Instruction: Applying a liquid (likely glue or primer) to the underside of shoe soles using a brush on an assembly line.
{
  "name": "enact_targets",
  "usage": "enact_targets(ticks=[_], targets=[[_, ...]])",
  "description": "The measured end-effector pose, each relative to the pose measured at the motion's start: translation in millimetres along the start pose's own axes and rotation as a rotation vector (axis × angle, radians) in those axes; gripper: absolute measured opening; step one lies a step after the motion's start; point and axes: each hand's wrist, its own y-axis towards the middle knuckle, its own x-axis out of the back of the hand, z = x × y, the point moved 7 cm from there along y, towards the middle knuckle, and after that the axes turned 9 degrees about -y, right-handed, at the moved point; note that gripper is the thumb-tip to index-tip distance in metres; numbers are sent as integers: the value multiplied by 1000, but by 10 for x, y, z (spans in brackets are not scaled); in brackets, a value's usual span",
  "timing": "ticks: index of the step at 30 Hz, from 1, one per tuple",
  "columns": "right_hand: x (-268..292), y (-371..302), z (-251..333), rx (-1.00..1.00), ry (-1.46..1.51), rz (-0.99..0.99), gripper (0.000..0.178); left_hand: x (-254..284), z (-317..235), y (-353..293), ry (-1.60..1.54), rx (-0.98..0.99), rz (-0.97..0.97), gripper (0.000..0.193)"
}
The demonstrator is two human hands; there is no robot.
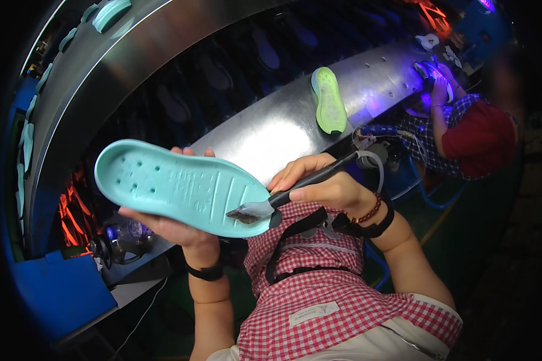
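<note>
My left hand (pixel 183 230) grips a turquoise shoe sole (pixel 162 183) from beneath, with its inner face turned up and fingertips showing along the far edge. Small holes dot its broad end at the left, and ribs cross the other half. In my right hand (pixel 328 186) is a black-handled brush (pixel 316 176) with a thin clear tube running off the handle's end. Its bristles (pixel 245 213) rest on the sole near the right end, where a small black tab (pixel 275 219) sticks out.
A yellow-green sole (pixel 329 102) lies on the curved metal table (pixel 259 132). More turquoise soles (pixel 110 15) line the outer track at the left. Glowing orange heaters (pixel 72 210) and a clear jar (pixel 128 240) are at lower left. A co-worker (pixel 473 135) sits at right under violet light.
</note>
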Motion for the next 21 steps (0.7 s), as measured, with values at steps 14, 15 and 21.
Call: enact_targets(ticks=[14,15,21], targets=[[-243,44,148,-82,-133,-91,18,111,411,-298,-8,202,-104,58],[-316,77,208,95,-263,-52,17,109,411,-292,-7,203,-102,58],[-172,144,367,188,-427,-73,17,93,311,-222,29,200,-43,57]])
